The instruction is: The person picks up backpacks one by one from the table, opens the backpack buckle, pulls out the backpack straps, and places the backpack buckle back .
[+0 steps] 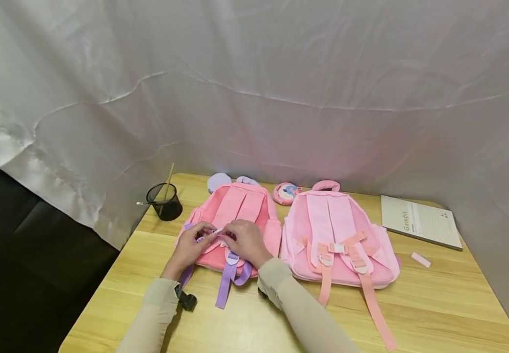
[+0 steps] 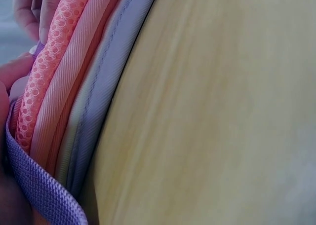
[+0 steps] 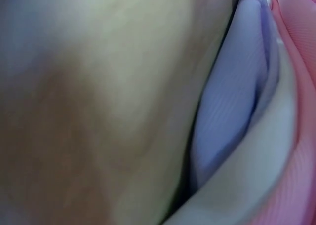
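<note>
Both hands at coral backpack (image 1: 249, 210), lying on desk (image 1: 126, 294).
Left hand (image 1: 194, 245) and right hand (image 1: 246, 241): fingers curled, tips close together, pinching small pale buckle (image 1: 217, 231) over backpack's lower half.

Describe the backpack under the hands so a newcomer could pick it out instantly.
On the wooden table, find the black mesh cup. Just right of it lies the coral-pink backpack; its purple strap ends set it apart from the paler pink backpack with peach strap ends.
</note>
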Demonstrator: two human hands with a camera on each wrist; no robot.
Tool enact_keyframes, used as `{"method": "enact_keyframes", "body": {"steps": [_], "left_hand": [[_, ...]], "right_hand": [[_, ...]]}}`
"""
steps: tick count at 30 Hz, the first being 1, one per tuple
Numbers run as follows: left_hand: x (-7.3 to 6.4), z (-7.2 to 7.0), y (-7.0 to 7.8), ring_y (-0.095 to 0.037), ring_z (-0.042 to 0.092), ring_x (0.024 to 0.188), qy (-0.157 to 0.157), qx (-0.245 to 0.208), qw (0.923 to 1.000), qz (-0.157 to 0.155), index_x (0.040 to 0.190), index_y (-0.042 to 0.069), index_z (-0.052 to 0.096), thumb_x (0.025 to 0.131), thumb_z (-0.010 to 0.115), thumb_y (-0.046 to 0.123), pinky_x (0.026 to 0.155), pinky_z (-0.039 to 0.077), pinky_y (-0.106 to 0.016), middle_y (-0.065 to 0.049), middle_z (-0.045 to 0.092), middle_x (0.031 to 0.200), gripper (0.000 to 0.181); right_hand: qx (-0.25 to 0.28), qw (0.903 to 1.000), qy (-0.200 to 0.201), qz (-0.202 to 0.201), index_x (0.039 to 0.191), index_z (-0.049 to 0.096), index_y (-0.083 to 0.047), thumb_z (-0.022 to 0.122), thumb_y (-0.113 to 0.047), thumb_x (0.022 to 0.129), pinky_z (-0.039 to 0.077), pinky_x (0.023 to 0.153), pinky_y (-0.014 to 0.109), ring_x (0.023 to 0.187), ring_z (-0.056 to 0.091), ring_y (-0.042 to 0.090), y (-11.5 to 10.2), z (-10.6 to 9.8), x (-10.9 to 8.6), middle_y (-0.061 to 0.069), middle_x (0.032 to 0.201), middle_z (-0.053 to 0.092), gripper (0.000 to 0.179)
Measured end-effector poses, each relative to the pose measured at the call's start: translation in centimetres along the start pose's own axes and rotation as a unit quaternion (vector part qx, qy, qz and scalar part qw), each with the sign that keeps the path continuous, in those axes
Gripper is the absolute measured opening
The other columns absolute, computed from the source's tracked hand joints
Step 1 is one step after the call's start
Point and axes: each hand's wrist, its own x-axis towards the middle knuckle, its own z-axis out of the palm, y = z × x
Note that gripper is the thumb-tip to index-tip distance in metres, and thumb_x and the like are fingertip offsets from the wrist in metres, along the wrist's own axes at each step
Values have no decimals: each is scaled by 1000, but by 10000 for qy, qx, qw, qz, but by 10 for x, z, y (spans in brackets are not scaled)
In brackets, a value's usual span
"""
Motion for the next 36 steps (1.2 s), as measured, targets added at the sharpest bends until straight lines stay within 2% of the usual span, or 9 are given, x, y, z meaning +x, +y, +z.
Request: {"method": "enact_keyframes", "body": {"steps": [3,4,9,17,23,30,36], "left_hand": [[-3,-2,15,-19,62,87,-22,-81,10000,34,110,1,70,98,70,8,79,47,-23,-14,71,96,14],[-3,-2,15,-19,62,87,-19,-103,9999,51,110,1,70,98,70,8,79,47,-23,-15,71,96,14],[-3,-2,17,-20,63,88,-25,-141,9999,39,110,1,70,98,71,9,81,48,-24,-14,72,96,15],[-5,-5,15,-17,63,88,16,-22,10000,-11,112,2,70,98,71,13,81,49,-25,-11,72,98,18],[-6,-5,15,-20,63,88,8,-74,10000,27,111,0,69,97,72,11,80,49,-24,-13,71,97,18],[-7,-6,18,-20,61,87,-29,-108,9998,-172,109,0,67,98,71,11,79,47,-22,-12,69,96,16],[-5,-8,20,-19,62,88,-123,-80,9997,-215,111,1,68,99,71,13,79,48,-23,-12,70,98,18]], "right_hand": [[-29,9999,154,-56,91,79,-21,83,-30,89,54,75,30,77,66,11,1,-2,-2,-8,81,73,11],[-51,9998,192,-68,90,79,-21,84,-30,88,54,75,31,77,66,11,1,-3,-2,-8,81,73,11],[-223,9993,265,-139,90,79,-21,85,-28,86,54,76,31,78,67,12,0,-4,-3,-9,82,73,10],[-340,9993,-6,-178,94,81,-22,84,-28,88,54,79,30,80,69,12,-8,-2,1,-8,86,75,9],[-411,9989,-165,-138,96,81,-22,83,-29,89,54,80,29,81,69,10,-9,1,3,-8,88,75,10],[-116,9999,82,-7,97,81,-20,82,-29,89,54,77,28,79,66,10,-5,1,-1,-8,84,72,12],[-144,9998,147,15,96,82,-21,82,-29,90,55,79,30,82,68,11,-3,-1,-2,-7,86,74,11]]}}
